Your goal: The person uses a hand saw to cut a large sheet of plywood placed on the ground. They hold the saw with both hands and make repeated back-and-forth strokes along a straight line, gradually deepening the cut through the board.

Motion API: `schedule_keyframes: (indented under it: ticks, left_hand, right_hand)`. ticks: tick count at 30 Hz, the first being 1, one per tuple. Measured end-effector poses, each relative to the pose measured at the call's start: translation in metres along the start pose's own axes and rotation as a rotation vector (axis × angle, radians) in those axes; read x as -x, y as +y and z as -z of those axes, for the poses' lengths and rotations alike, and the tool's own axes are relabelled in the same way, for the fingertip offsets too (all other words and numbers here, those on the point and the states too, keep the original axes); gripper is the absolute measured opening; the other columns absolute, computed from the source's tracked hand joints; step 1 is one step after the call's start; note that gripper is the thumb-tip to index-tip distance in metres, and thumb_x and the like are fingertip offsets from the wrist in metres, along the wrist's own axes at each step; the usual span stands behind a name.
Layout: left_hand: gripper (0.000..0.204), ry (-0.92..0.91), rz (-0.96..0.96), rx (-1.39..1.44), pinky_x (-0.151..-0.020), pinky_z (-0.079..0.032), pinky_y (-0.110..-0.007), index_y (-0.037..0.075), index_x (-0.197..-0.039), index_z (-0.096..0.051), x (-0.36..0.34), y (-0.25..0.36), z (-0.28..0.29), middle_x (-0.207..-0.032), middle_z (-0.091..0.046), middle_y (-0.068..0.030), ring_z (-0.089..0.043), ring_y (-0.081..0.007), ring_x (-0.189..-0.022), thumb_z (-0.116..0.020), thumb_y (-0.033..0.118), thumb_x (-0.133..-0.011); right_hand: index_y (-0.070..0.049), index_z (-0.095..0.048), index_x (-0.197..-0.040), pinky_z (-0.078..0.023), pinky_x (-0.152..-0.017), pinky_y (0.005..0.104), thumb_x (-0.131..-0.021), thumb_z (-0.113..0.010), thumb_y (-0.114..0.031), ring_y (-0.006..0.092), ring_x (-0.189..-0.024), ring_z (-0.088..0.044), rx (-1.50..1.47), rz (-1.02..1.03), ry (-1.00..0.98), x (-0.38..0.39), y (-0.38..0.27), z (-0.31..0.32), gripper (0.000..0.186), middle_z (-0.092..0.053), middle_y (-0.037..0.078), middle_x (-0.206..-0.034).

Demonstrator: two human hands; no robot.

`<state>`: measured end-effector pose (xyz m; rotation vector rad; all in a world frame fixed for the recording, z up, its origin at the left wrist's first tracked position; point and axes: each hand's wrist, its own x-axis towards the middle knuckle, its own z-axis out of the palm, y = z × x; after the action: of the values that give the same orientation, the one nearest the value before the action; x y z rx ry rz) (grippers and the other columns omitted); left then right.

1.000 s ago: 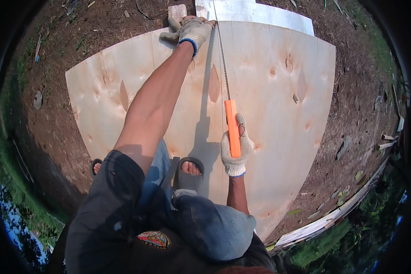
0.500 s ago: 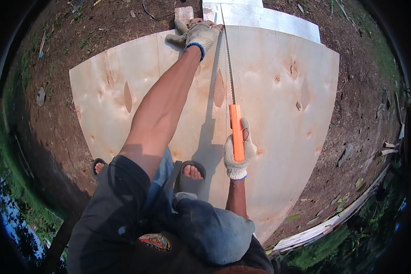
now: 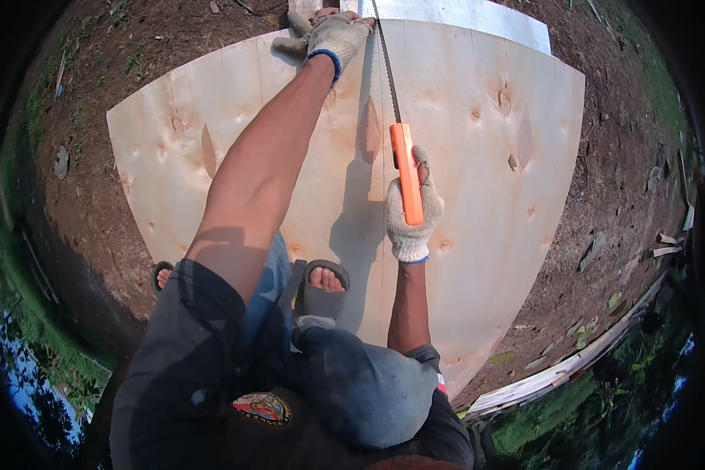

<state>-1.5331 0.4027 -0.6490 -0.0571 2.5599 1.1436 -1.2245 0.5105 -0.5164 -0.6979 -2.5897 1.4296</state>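
My right hand (image 3: 415, 207), in a white knit glove with bare fingertips, is closed around the orange handle of a handsaw (image 3: 406, 168). Its toothed blade points away from me and crosses the far edge of a large pale plywood sheet (image 3: 470, 180) with curved sides. At that edge, just left of the blade, my gloved left hand (image 3: 333, 39) presses down, its fingers curled over the rim and its thumb close to the saw. The blade's tip runs out of view at the top.
A shiny silvery sheet (image 3: 478, 23) lies beyond the far edge, by a small wood piece (image 3: 304, 6). My sandalled foot (image 3: 325, 286) stands on the plywood. Brown soil (image 3: 78, 227) surrounds it, with long pale boards (image 3: 540, 382) at lower right.
My right hand has pushed the saw forward, so the handle is nearer the far edge. My left hand keeps its place on the plywood; the whole view has shifted slightly.
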Motion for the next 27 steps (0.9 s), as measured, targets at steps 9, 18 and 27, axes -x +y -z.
schedule_keyframes:
  ticks: [9, 18, 27]
  left_hand:
    - [0.040, 0.029, -0.036, -0.074, -0.116, -0.038, -0.044, 0.021, -0.120, -0.075, 0.009, 0.015, 0.007, -0.147, -0.050, -0.0089, -0.049, -0.0293, -0.136, -0.063, 0.050, -0.095]
    - [0.034, -0.033, -0.032, 0.026, -0.114, -0.041, -0.041, 0.027, -0.120, -0.075, 0.005, 0.007, 0.011, -0.138, -0.062, -0.0049, -0.054, -0.0253, -0.133, -0.053, 0.033, -0.095]
    - [0.046, -0.153, -0.076, -0.094, -0.104, -0.052, -0.046, 0.015, -0.132, -0.069, -0.012, 0.004, 0.012, -0.155, -0.045, -0.0128, -0.049, -0.0318, -0.137, -0.052, 0.046, -0.103]
  right_hand:
    - [0.002, -0.059, -0.141, -0.056, -0.071, 0.0284, -0.086, -0.063, 0.001, 0.0201, -0.071, -0.071, 0.079, -0.002, 0.049, 0.039, 0.012, 0.004, 0.055, -0.077, 0.017, -0.106]
    - [-0.001, -0.058, -0.144, -0.052, -0.070, 0.0251, -0.089, -0.064, -0.003, 0.0122, -0.064, -0.058, 0.086, 0.048, 0.072, 0.037, 0.022, -0.003, 0.056, -0.071, 0.010, -0.087]
    - [0.001, -0.056, -0.143, -0.055, -0.067, 0.0305, -0.086, -0.064, -0.003, 0.0245, -0.061, -0.063, -0.017, 0.073, 0.056, -0.011, 0.008, -0.017, 0.057, -0.071, 0.014, -0.090]
